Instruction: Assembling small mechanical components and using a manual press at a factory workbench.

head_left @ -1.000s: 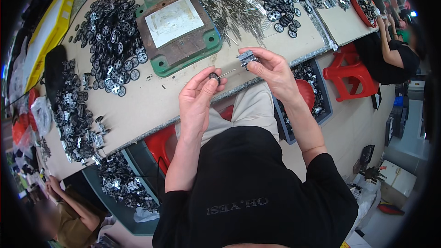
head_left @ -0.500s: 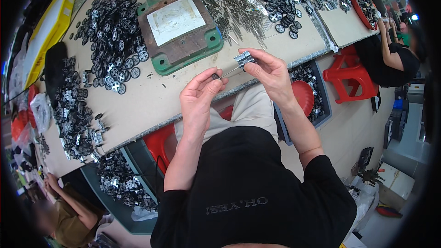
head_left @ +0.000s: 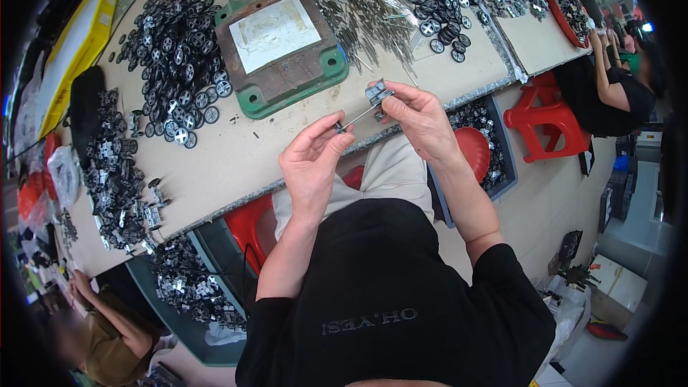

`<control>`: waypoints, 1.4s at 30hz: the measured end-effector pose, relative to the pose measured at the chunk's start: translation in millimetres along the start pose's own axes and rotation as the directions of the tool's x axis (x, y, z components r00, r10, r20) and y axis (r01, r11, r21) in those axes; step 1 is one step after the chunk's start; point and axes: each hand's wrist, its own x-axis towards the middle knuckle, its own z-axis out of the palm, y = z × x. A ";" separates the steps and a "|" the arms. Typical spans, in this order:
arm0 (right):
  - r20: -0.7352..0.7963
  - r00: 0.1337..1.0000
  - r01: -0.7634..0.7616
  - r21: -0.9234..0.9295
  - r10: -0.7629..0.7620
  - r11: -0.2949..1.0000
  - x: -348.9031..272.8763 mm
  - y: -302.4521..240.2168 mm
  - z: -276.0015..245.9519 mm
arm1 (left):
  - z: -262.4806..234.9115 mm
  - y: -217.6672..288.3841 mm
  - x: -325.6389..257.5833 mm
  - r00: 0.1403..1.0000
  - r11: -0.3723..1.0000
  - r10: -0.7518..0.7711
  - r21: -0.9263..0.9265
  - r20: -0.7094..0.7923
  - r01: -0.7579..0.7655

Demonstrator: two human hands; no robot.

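An assembly workshop: a long bench heaped with small black wheels, metal pins, a green press base, and other workers alongside.

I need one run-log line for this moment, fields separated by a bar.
left hand: pinches end of thin metal axle | right hand: holds small grey wheel part on the other end | place: above table edge

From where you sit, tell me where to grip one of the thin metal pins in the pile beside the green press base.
Take a metal pin lying apart at the near edge of the pile, probably by its middle, pinched across its width from above. It lies flat on the table; deeper ones cross and tangle.
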 end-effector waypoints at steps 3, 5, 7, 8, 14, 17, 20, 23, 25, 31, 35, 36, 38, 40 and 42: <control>-0.003 1.000 0.003 -0.003 -0.003 1.000 -0.8 -1.1 0.8 | 0.5 0.4 -0.4 1.000 1.000 -0.001 0.017 0.001 0.001; -0.011 1.000 0.017 -0.043 -0.017 0.999 -2.5 -4.8 4.1 | -0.5 1.3 -0.7 1.000 1.000 -0.024 0.020 -0.009 0.025; 0.071 0.975 0.221 -0.331 -0.209 0.918 -4.5 -11.0 8.8 | -3.4 1.8 0.1 0.999 0.999 -0.049 0.022 -0.019 0.050; 0.071 0.975 0.221 -0.331 -0.209 0.918 -4.4 -12.5 7.9 | -6.1 2.2 1.1 0.993 0.993 -0.113 -0.043 0.010 0.114; 0.009 0.984 0.178 -0.219 -0.180 0.959 -8.1 -5.6 16.0 | 1.1 -0.3 -1.3 0.990 0.987 -0.140 -0.074 0.026 0.141; 0.070 0.940 0.332 -0.396 -0.332 0.856 -9.6 -5.0 18.0 | 0.8 2.6 0.1 0.987 0.982 -0.163 -0.097 0.001 0.162; -0.026 0.988 0.152 -0.093 -0.155 0.984 -10.1 -5.4 15.1 | 0.3 2.4 -0.2 0.987 0.984 -0.162 -0.073 -0.017 0.161; 0.181 0.928 0.355 -0.697 -0.327 0.623 -9.7 -10.0 11.8 | 1.2 1.5 -0.6 0.995 0.996 -0.087 0.021 -0.048 0.088; 0.126 0.970 0.243 -0.447 -0.208 0.861 -10.5 -5.9 12.3 | 4.1 1.1 -0.5 0.996 0.996 -0.086 0.006 -0.034 0.087; 0.101 0.978 0.206 -0.350 -0.181 0.914 -10.6 12.2 14.9 | 7.6 -2.0 0.3 0.991 0.991 -0.131 0.020 -0.006 0.131; -0.052 0.988 0.131 -0.194 -0.144 0.972 -12.9 13.2 26.4 | 7.0 -6.3 4.5 0.985 0.984 -0.171 -0.057 -0.002 0.171; -0.040 0.990 0.119 -0.248 -0.133 0.961 -11.0 11.4 24.7 | 7.5 -7.3 7.5 0.979 0.973 -0.206 -0.105 0.004 0.205; 0.048 0.990 0.142 -0.391 -0.134 0.910 -7.0 -3.0 25.0 | 4.0 -6.1 10.0 0.973 0.956 -0.227 -0.181 0.043 0.231; 0.124 0.988 0.129 -0.314 -0.094 0.941 1.3 -19.4 17.3 | -0.1 -4.5 12.9 0.963 0.930 -0.249 -0.252 0.099 0.267; 0.023 0.991 0.127 -0.461 -0.131 0.878 25.8 -37.3 -7.8 | -6.6 -3.4 15.7 0.941 0.881 -0.311 -0.329 0.136 0.339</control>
